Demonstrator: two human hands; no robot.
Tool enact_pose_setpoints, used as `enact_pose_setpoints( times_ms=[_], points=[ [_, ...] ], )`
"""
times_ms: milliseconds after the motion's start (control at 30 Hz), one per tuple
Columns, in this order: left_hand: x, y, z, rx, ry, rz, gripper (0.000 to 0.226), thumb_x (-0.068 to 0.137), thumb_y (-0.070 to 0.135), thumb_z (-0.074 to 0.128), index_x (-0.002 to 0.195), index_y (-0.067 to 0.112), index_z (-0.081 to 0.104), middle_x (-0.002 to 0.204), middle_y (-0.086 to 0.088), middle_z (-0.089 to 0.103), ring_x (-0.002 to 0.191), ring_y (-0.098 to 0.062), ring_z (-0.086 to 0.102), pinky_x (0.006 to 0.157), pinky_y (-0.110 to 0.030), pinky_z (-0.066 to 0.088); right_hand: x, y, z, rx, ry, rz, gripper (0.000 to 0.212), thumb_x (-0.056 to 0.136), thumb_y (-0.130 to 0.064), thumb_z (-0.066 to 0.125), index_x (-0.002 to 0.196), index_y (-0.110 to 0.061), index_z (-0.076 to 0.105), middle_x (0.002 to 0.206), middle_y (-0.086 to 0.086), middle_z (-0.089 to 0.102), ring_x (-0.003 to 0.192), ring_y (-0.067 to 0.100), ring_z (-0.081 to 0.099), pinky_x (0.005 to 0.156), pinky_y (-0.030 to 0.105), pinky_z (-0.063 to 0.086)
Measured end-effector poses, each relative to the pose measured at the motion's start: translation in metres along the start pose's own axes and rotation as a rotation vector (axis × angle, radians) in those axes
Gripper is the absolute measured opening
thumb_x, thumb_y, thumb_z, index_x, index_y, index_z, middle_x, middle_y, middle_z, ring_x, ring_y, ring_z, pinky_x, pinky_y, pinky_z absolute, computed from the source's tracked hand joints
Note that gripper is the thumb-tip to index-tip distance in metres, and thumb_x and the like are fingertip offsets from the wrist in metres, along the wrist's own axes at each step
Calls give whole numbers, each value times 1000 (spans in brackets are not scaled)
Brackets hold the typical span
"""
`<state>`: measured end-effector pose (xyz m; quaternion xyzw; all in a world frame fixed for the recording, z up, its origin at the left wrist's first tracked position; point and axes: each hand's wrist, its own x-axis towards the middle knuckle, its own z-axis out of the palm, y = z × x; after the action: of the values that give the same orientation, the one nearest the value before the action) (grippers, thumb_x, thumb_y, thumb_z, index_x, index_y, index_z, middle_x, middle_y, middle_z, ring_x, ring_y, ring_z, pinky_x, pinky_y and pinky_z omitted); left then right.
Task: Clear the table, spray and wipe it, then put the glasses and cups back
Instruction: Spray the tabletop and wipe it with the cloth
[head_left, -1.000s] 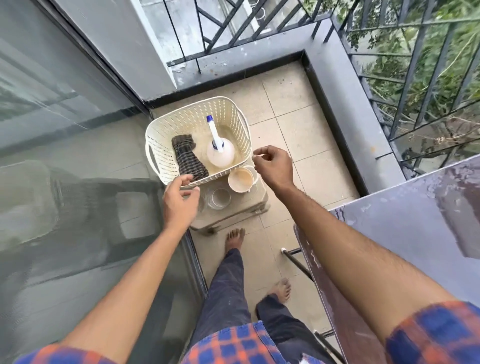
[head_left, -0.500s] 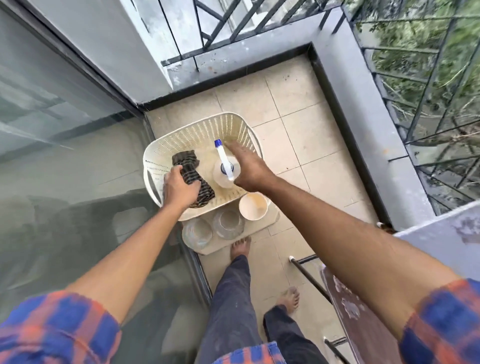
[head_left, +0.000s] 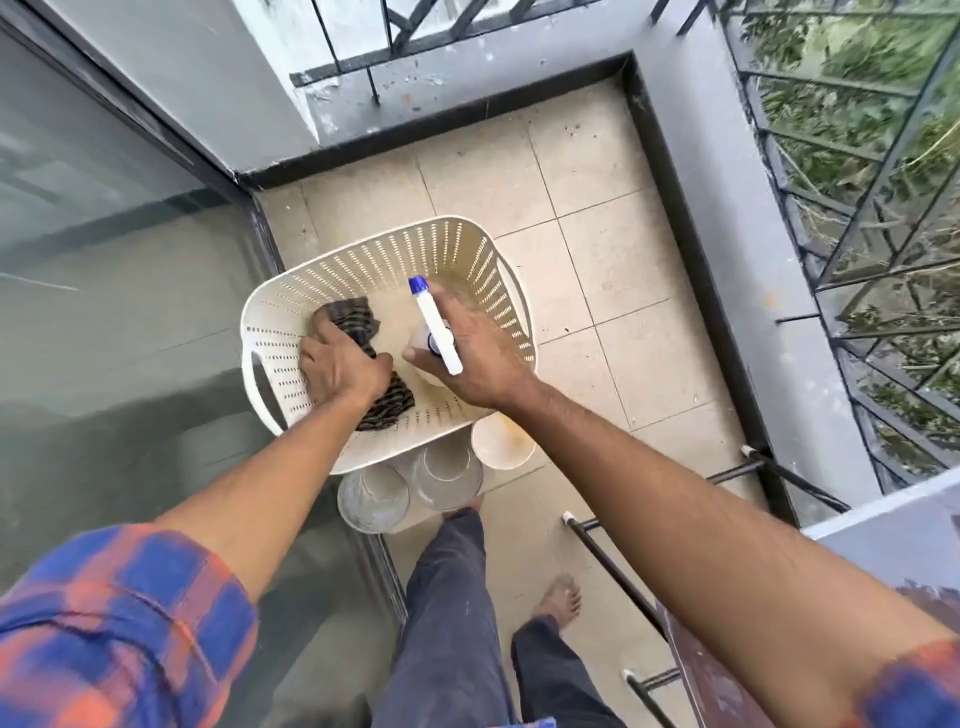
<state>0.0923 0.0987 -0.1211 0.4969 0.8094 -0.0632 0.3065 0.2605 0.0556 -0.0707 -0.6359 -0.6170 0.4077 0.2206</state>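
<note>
Head view: the left hand (head_left: 340, 366) curls its fingers into the striped cloth (head_left: 393, 402), and the right hand (head_left: 478, 358) wraps the spray bottle (head_left: 434, 322) under its nozzle, both inside the basket (head_left: 363, 249). Best to lift both straight up, clear of the wall beyond the fingertips, bottle upright, trigger untouched.

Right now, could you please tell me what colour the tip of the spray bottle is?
Blue; the tip of the spray bottle shows best in the head view.
</note>
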Motion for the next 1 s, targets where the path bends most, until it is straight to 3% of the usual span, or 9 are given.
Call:
enact_pose_setpoints(
  times_ms=[133,200,333,433,600,667,833,900,1000],
  points=[
    [-1,2,-2,-60,39,-2,100,78,33,79,151,10,16,145,-26,38,134,-44,38,112,-52,35,1,-4,3,5,-26,66,72,96,-47,70,157,-23,41,122,4,72,116,33,65,98,51,52],
    [-2,2,-6,-71,39,-6,93,76,41,80,144,5,29,138,-24,48,127,-43,47,107,-52,41,0,-6,6,29,-21,85,72,94,-55,64,157,-28,40,113,0,75,109,30,68,93,52,54],
    [-11,9,-21,-166,16,14,42,72,31,60,108,9,61,106,-16,65,100,-37,61,90,-48,53,-2,-7,5,177,78,76,69,96,-40,72,155,-18,43,100,-4,71,100,28,67,90,52,55],
    [-31,20,-44,-344,10,13,3,73,18,55,75,17,57,80,-6,63,86,-32,60,81,-42,54,-1,-17,1,223,116,93,69,97,-37,73,155,-16,43,93,-14,62,106,30,64,94,49,54],
    [-60,23,-88,-680,-75,36,27,43,14,56,69,14,60,71,-5,65,76,-30,61,73,-43,52,-7,-49,-27,317,192,114,71,96,-35,75,156,-14,43,95,-1,69,94,28,67,81,37,53],
    [-72,25,-105,-782,-74,79,33,34,15,55,66,15,62,69,-6,68,74,-32,64,73,-47,55,-14,-65,-44,368,265,115,66,97,-29,77,153,-14,46,95,3,71,91,28,69,82,41,56],
    [-111,39,-150,-980,-167,234,42,47,1,51,88,7,61,73,-12,67,71,-32,61,69,-43,51,-48,-110,-97,493,487,137,51,94,-35,78,136,-16,58,109,16,74,86,32,72,85,49,58],
    [-144,52,-160,-950,-164,376,39,55,-1,51,90,13,61,81,-12,65,75,-30,60,69,-36,52,-82,-119,-123,544,657,159,40,92,-43,76,123,-21,63,94,14,73,73,30,73,78,47,60],
    [-180,76,-170,-908,-132,519,34,67,-2,53,90,22,58,87,-4,61,84,-24,57,73,-29,51,-133,-125,-160,670,844,193,8,100,-35,71,105,-30,66,65,2,66,55,15,67,69,33,56]
  ],
)
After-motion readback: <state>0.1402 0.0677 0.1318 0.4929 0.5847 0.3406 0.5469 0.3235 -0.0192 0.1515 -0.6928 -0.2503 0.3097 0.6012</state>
